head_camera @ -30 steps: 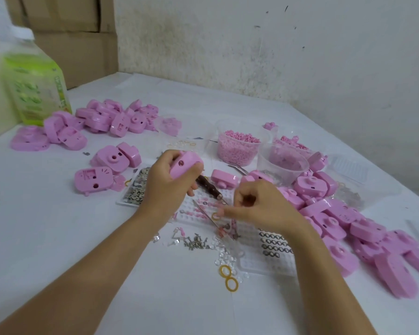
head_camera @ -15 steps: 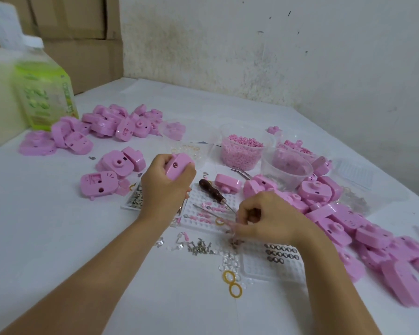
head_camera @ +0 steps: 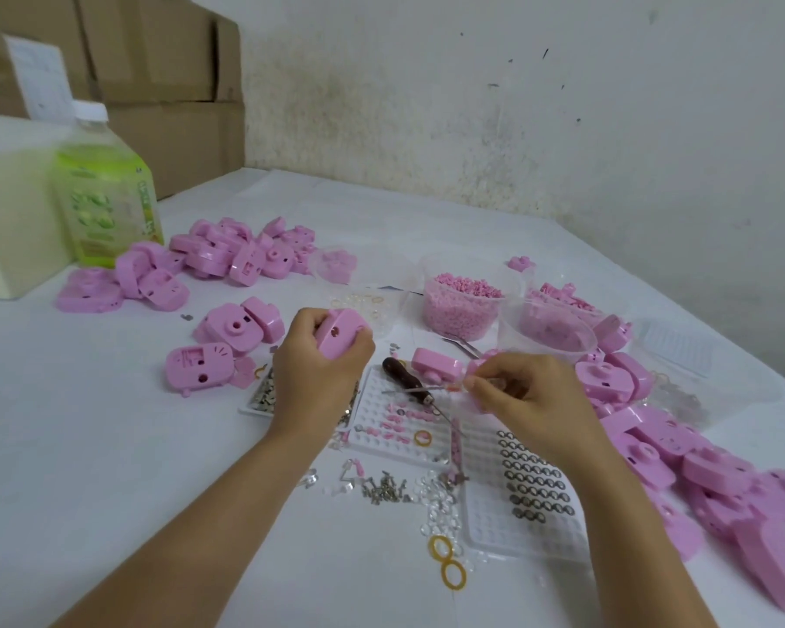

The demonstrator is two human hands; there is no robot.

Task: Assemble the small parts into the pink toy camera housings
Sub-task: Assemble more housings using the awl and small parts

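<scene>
Nearest us, two thin yellow rings lie on the white table, just beside a white plastic grid tray that holds rows of dark metal rings. A little heap of small silver screws sits to its left. Beyond these, our right hand pinches a thin metal tool between thumb and fingertips. The tool's point reaches left over a second white grid tray of tiny pink pieces. Our left hand grips a glossy pink plastic camera housing, lifted above the table and tilted. It has rounded corners and a small round hole in the face turned to us. Farther back stand a clear tub of pink pellets, loose heaps of like pink housings, and a green-labelled bottle.
</scene>
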